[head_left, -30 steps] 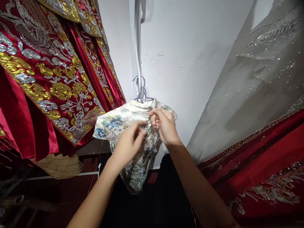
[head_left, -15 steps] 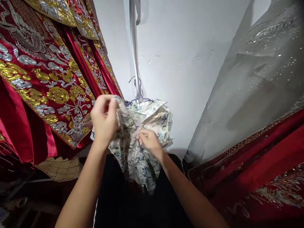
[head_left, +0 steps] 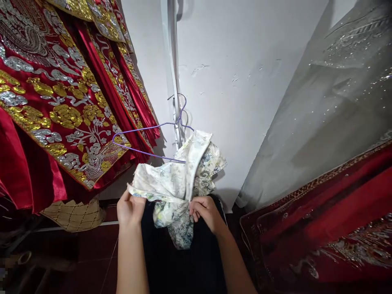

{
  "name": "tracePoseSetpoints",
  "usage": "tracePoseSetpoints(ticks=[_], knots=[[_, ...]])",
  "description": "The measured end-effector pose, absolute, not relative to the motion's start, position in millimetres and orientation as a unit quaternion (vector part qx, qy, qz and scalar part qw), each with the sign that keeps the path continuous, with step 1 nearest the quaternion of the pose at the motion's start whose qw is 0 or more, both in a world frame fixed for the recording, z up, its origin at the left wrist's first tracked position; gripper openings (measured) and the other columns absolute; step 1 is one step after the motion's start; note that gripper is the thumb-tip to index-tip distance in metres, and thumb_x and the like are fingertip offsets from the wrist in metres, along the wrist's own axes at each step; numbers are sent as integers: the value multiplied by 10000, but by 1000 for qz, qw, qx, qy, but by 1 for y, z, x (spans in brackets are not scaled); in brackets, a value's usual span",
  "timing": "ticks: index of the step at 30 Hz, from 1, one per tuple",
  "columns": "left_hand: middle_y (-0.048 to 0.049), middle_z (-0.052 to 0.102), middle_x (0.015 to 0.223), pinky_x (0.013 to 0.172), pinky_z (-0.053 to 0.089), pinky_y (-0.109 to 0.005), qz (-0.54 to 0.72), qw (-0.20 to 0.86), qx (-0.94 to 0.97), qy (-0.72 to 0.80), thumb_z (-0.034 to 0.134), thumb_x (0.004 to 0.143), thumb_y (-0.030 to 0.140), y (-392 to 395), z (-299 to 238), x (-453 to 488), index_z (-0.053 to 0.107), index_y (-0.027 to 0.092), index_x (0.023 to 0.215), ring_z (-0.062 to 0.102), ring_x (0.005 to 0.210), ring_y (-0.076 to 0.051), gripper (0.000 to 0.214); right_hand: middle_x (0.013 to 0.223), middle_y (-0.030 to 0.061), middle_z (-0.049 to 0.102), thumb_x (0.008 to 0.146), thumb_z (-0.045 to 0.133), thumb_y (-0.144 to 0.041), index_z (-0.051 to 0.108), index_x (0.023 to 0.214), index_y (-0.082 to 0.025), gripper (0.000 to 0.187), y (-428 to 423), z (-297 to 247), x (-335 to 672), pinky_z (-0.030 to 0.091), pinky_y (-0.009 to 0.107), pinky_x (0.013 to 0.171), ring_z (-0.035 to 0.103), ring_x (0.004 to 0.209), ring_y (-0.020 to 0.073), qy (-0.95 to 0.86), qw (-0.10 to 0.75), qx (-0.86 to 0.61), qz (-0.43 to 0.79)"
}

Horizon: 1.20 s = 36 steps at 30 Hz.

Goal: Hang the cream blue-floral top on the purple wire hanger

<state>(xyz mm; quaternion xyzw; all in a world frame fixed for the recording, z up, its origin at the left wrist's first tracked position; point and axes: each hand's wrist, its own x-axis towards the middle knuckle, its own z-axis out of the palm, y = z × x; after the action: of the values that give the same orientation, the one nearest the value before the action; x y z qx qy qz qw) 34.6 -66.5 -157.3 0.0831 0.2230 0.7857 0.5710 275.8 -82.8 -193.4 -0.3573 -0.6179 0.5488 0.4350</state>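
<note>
A white shirt with a blue, green and yellow print (head_left: 173,177) hangs by its right side from a purple wire hanger (head_left: 143,127). The hanger's left arm is bare, and its hook is at a pale upright strip on the wall. My left hand (head_left: 130,208) grips the shirt's pulled-off left part from below, with the cloth edge over its fingers. My right hand (head_left: 202,210) pinches the shirt's front edge below the collar. The lower part of the shirt hangs bunched between both hands.
Red garments with gold and silver embroidery (head_left: 65,114) hang on the left. A sheer glittering cloth (head_left: 337,102) and a red beaded garment (head_left: 337,212) are on the right. Behind the hanger stands a white wall (head_left: 232,81) with scuffs.
The shirt's left side has come off the hanger, whose left arm now shows bare. My left hand has moved down with the cloth; my right hand has moved lower too.
</note>
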Motion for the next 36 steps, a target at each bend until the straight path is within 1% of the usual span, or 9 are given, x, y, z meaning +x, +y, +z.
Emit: tracePoseSetpoints(ticks=[7,12,16,21,24,29,31,34,36], knots=[[16,563,710,652,464,-207,833,455,202,240,621,833,268,-84,-141,81,582,170,737,565,642,-110,142,674,31,655,885,625,-422,695,783,-173,277,-92,-197,275,439,273,629,595,641,163,-654,325,-387,564],[-20,576,769,655,421,-226,730,489,392,273,586,907,350,-107,-136,123,595,157,734,537,705,-137,259,929,66,679,896,590,-528,696,1000,-216,345,-93,-194,257,477,330,808,615,898,229,-576,487,-405,517],[-58,631,869,770,432,-272,606,479,545,325,514,973,358,-122,-134,143,644,158,818,568,812,-178,284,1007,63,695,890,557,-603,679,1144,-266,439,-101,-195,247,475,369,928,618,1018,253,-452,539,-325,632],[-85,622,1072,914,416,-297,595,348,621,372,474,995,337,-121,-132,137,642,180,861,571,1013,-211,266,883,57,674,859,566,-649,674,1109,-235,495,-114,-190,252,515,347,781,639,871,234,-423,504,-239,714],[-89,595,1212,1010,388,-324,590,346,617,389,460,993,379,-122,-146,119,639,215,956,536,1167,-235,246,753,14,612,736,779,-453,674,959,-196,356,-118,-180,260,470,288,654,580,704,180,-543,472,-251,648],[-92,691,1033,921,478,-390,416,430,652,466,471,937,534,-141,-191,88,700,260,1083,615,1013,-284,386,633,2,563,766,648,-171,620,680,-175,90,-112,-128,264,386,259,552,507,593,142,-708,460,-288,452],[-86,691,899,870,490,-391,357,409,667,510,508,905,560,-147,-200,77,726,229,918,611,924,-289,397,708,21,628,750,625,-146,663,786,-185,66,-98,-100,262,415,265,571,556,631,162,-714,492,-290,406],[-62,674,830,798,479,-345,341,394,670,529,524,907,549,-150,-193,62,684,194,823,582,835,-258,398,770,9,638,773,610,-184,621,1161,-227,390,-60,-76,259,418,261,582,542,620,154,-673,549,-341,360],[-53,660,811,746,457,-298,364,392,654,535,516,922,537,-152,-180,53,654,176,797,566,799,-233,407,723,-7,602,814,592,-254,576,1236,-227,424,-32,-78,259,391,258,563,493,574,146,-679,517,-380,357]])
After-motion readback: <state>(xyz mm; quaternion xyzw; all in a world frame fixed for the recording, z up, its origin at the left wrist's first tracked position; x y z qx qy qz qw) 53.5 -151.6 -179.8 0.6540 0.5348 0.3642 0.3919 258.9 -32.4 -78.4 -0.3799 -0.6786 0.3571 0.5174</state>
